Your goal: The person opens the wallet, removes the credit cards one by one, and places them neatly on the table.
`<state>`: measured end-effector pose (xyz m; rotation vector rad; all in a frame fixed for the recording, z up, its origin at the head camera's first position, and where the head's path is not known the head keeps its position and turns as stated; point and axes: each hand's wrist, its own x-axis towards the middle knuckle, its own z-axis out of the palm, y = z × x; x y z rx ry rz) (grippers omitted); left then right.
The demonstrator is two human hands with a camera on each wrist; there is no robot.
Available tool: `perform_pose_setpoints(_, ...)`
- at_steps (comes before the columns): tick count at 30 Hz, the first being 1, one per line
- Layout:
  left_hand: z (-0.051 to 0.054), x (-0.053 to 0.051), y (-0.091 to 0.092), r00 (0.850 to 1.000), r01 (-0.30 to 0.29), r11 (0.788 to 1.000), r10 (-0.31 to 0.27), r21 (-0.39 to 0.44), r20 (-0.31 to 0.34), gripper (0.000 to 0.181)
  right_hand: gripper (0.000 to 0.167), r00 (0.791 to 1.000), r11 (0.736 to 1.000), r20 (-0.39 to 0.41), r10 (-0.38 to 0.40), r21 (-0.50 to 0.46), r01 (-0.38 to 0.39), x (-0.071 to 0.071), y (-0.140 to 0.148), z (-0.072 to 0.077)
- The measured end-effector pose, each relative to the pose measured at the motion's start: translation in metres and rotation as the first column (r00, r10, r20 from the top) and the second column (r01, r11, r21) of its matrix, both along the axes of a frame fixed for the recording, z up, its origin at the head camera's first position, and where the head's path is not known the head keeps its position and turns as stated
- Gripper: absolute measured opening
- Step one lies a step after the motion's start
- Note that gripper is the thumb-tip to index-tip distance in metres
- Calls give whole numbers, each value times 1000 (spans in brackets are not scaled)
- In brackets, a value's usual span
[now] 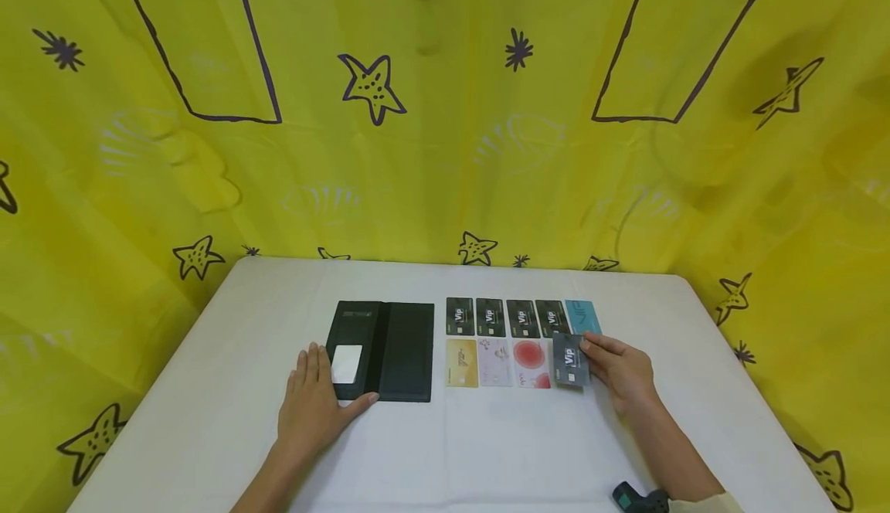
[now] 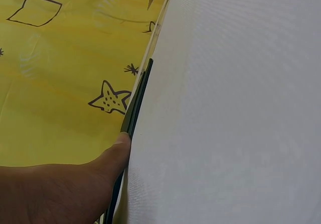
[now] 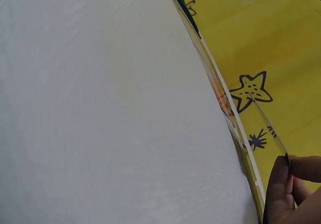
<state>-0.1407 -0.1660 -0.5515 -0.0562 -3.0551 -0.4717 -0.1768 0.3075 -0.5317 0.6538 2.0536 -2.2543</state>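
Note:
A dark card holder [image 1: 407, 351] lies opened flat on the table, a white card [image 1: 346, 364] showing in its left side. My left hand [image 1: 311, 405] rests at its lower left corner, fingers straight along the left edge and thumb [image 2: 118, 148] on the bottom edge. With thumb and fingertips my right hand [image 1: 622, 370] pinches a dark "Vip" card [image 1: 570, 360] by its right edge. In the right wrist view that card [image 3: 271, 127] is seen edge-on, raised off the table. It hangs over the right end of the lower card row.
Black "Vip" cards [image 1: 490, 317] and a blue card [image 1: 582, 317] form the upper row. Below lie a yellow card [image 1: 462, 363], a pale pink card [image 1: 495, 363] and a red-circled card [image 1: 531, 363]. A yellow patterned curtain [image 1: 445, 157] hangs behind the white table [image 1: 487, 451].

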Motion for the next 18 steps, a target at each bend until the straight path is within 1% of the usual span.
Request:
perform_pose_setpoints(2,0,0,-1,1000,1,1000,-1,3,-4,126,48,1000,998,-9,4,57,-3,-1,0,-1)
perform_pose_setpoints(4,0,1,-1,1000,1,1000,-1,5,-9,126,50,1000,994,-19,2,107,0,-1,0,-2)
perform_pose_setpoints(8,1,1,0,1000,3,1000,-3,7,-14,126,48,999,982,-45,11,189,-2,0,-1,-3)
perform_pose_setpoints(10,1,1,0,1000,3,1000,-3,6,-15,126,45,999,969,-48,17,247,-5,1,-2,-4)
perform_pose_setpoints(12,1,1,0,1000,5,1000,-5,0,-16,126,43,999,951,-46,21,310,-6,1,-3,-4)
perform_pose_setpoints(15,1,2,1,1000,5,1000,-5,0,-21,126,42,998,913,-46,31,407,-10,1,-4,-5)
perform_pose_setpoints(17,2,2,1,1000,5,1000,-5,0,-20,127,42,998,882,-51,48,471,-19,1,-5,-6)
perform_pose_setpoints(18,2,2,1,1000,3,1000,-3,4,-21,127,42,996,861,-58,63,508,-25,1,-6,-7)
